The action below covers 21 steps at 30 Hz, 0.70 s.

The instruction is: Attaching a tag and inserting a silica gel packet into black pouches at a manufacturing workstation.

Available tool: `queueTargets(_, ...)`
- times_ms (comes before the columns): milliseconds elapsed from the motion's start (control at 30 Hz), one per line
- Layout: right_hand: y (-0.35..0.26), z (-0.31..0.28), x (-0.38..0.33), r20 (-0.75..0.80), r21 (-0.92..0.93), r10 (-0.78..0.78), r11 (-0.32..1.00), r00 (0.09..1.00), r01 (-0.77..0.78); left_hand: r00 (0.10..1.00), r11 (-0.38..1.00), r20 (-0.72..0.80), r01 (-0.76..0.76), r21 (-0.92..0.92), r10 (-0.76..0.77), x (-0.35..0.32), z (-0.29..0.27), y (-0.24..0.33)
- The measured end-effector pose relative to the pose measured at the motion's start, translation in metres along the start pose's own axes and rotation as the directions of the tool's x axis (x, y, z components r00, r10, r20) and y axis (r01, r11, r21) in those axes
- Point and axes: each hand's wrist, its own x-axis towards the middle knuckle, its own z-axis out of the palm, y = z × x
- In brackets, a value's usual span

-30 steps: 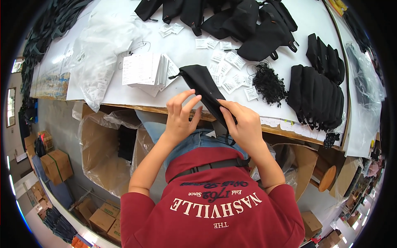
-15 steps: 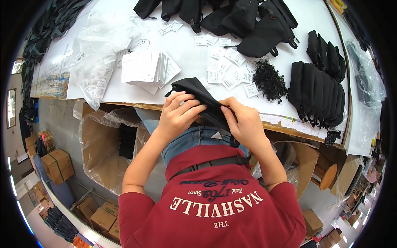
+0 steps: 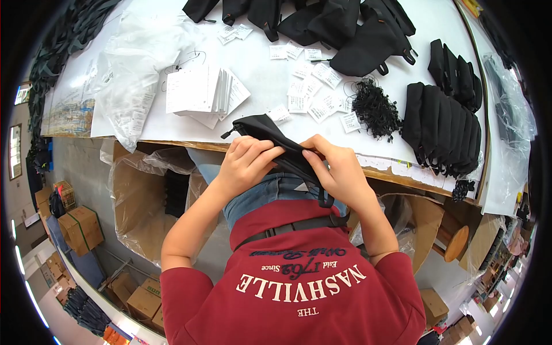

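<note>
Both my hands grip one black fabric pouch [image 3: 261, 127] at the near edge of the white table [image 3: 264, 80]. My left hand [image 3: 246, 164] pinches the pouch's middle from the left. My right hand [image 3: 339, 172] holds its right part, with a black strap hanging below the fingers. The pouch's far end rests over the table edge, beside small white paper tags [image 3: 313, 95].
A stack of white cards [image 3: 201, 92] and clear plastic bags [image 3: 129, 69] lie to the left. A row of black pouches [image 3: 443, 129], a bundle of black strings [image 3: 374, 109] and more black pouches [image 3: 339, 26] sit further back and right. Lined cardboard boxes [image 3: 144, 201] stand under the table.
The pouch has come down from above the table to the table's near edge, closer to my body, and both hands moved with it.
</note>
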Motion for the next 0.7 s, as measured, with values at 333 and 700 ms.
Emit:
queueTargets(333, 0.004, 0.004, -0.001, -0.053, 0.107, 0.043, 0.994, 0.998, -0.038, 0.997, 0.997, -0.061, -0.047, 0.064, 0.051, -0.013, 0.0, -0.003)
queueTargets(700, 0.005, -0.002, -0.004, -0.043, 0.105, 0.096, 0.99, 0.995, -0.091, 1.0, 1.0, -0.02, -0.008, -0.004, 0.008, -0.005, -0.002, 0.004)
